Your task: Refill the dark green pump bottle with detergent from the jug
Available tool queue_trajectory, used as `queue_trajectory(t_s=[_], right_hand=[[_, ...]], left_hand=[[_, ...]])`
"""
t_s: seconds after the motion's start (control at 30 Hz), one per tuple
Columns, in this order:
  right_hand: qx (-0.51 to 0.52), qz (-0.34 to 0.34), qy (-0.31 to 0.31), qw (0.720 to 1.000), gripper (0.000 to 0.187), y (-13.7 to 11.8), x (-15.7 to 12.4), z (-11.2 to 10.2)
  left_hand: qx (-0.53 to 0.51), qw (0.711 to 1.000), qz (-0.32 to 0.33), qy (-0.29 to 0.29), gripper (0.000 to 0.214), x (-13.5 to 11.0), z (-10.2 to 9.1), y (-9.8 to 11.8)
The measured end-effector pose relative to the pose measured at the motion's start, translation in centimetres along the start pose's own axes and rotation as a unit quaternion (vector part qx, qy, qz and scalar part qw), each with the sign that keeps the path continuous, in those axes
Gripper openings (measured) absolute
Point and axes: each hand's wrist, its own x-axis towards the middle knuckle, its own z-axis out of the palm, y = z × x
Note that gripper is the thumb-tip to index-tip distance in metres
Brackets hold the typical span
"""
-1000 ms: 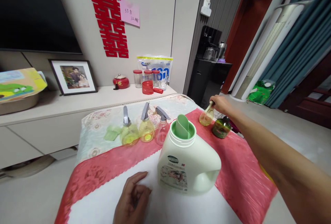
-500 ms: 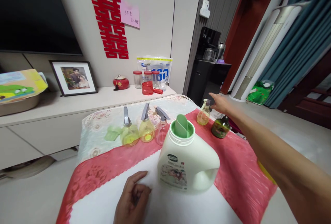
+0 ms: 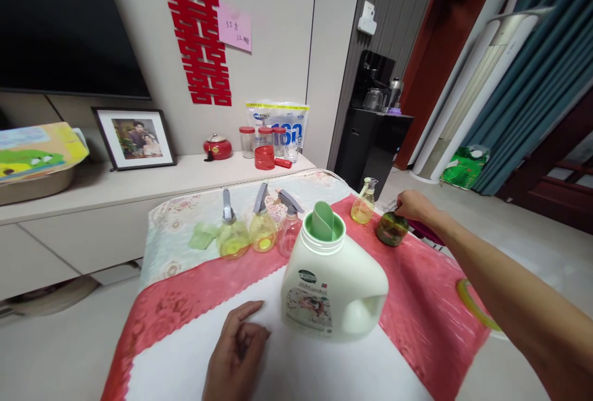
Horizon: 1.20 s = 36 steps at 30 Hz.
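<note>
My right hand (image 3: 414, 205) reaches across the table and closes on the top of a dark green round bottle (image 3: 390, 230). Just left of it stands a small yellow spray bottle (image 3: 362, 206), free of my hand. My left hand (image 3: 236, 356) rests on the white cloth near the front edge, fingers loosely curled, holding nothing. A big white detergent jug (image 3: 330, 287) with a green open neck stands between my hands.
Three spray bottles (image 3: 262, 229) and a green cap (image 3: 201, 239) stand in a row at the table's far side. Behind is a low cabinet (image 3: 92, 194) with a framed photo, jars and a red pot. A yellow-green ring (image 3: 475, 305) lies off the table's right edge.
My right hand let go of the small yellow spray bottle, left it standing, and moved right onto the dark green bottle. The left hand stayed put.
</note>
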Motion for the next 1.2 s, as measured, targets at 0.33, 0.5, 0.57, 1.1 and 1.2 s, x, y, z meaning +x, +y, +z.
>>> queue_trajectory(t_s=[0.33, 0.5, 0.57, 1.1, 1.2], right_hand=[[0.026, -0.013, 0.04, 0.999, 0.036, -1.2, 0.6, -0.4], [0.041, -0.022, 0.072, 0.996, 0.039, -1.7, 0.3, -0.2], [0.04, -0.027, 0.08, 0.996, 0.041, -1.8, -0.3, -0.2], [0.298, -0.236, 0.025, 0.924, 0.028, -13.3, -6.6, -7.4], [0.36, -0.268, -0.028, 0.893, 0.034, -17.0, -6.5, -7.6]], left_hand=[[-0.006, 1.0, 0.001, 0.007, 0.055, 0.0, 0.1, 0.0], [0.002, 1.0, 0.004, -0.002, 0.051, 0.2, 0.1, -0.2], [0.002, 1.0, 0.011, -0.005, 0.046, 0.2, 0.0, -0.4], [0.027, 0.997, 0.073, 0.009, 0.029, 0.2, 0.1, -0.2], [0.049, 0.996, 0.067, -0.02, 0.031, 0.3, -0.1, -0.1]])
